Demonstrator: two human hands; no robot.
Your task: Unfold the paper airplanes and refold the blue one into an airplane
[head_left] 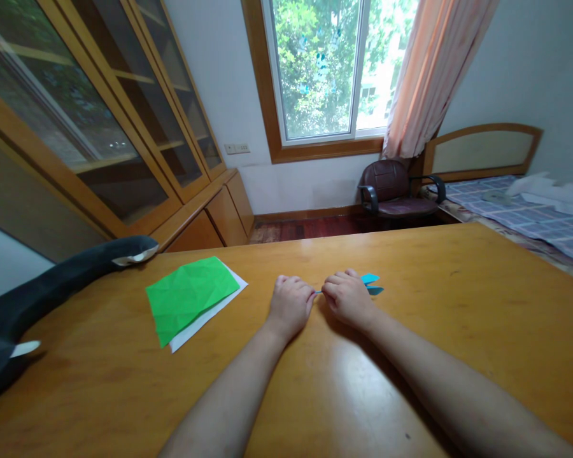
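Observation:
Both hands meet near the middle of the wooden table (pixel 458 305), a short gap apart. A folded piece of blue paper (pixel 373 290) runs between them, mostly hidden by the fingers. Its two pointed ends stick out past the right side of my right hand (pixel 347 298), which is closed around its body. A thin blue strip shows in the gap, and my left hand (pixel 291 304) pinches its left end. To the left lies a creased green sheet of paper (pixel 191 296) on top of a white sheet (pixel 207 318).
A dark object with a long curved arm (pixel 71 273) rests at the table's left edge. Beyond the table stand a glass-door cabinet (pixel 143 114), a brown armchair (pixel 391 187) under the window (pixel 315 70), and a bed (pixel 530 210) on the right.

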